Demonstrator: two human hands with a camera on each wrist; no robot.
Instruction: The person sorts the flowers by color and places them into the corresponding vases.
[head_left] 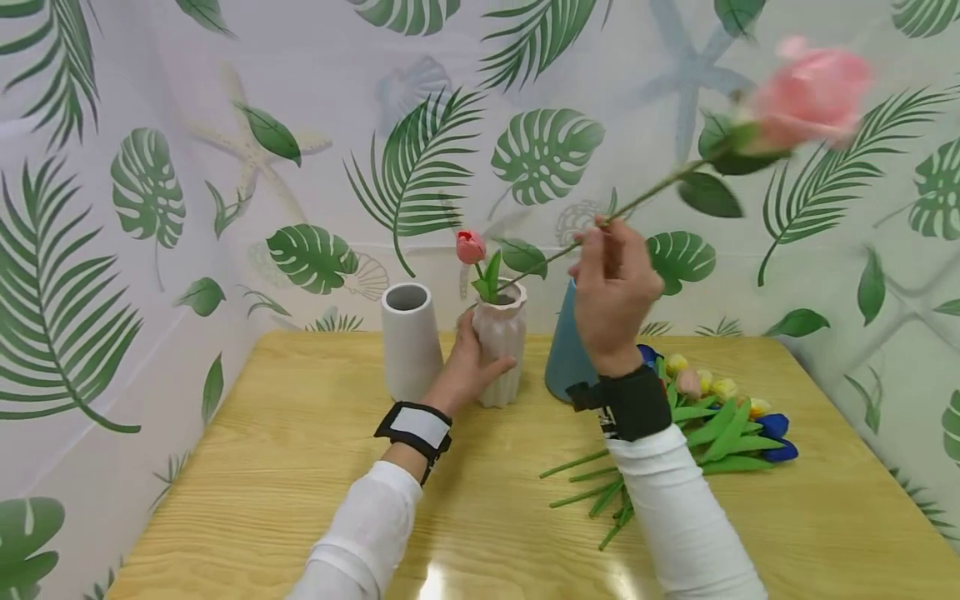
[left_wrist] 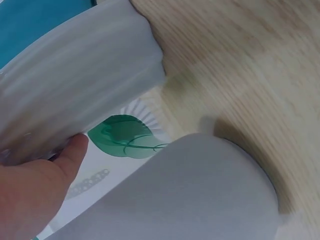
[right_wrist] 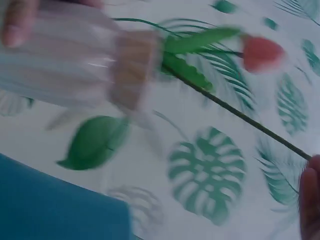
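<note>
Left hand (head_left: 468,365) wraps the ribbed vase (head_left: 506,333), right hand (head_left: 617,296) pinches the rose (head_left: 810,96) by its stem, which slants up and right from the vase's rim, beside the tulip (head_left: 471,247) in its mouth. Narrow gaps here: white vase (head_left: 410,346) just left of the ribbed vase, blue vase (head_left: 564,362) just right! Flowers (head_left: 723,429) spread right and frontward of it, and counter (head_left: 285,467) stretches from its front out to the left edge.

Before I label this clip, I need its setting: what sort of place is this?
Probably a tabletop set up for flower arranging: a wooden table, a leaf-printed backdrop behind it, and a ribbed vase with a pink tulip.
</note>
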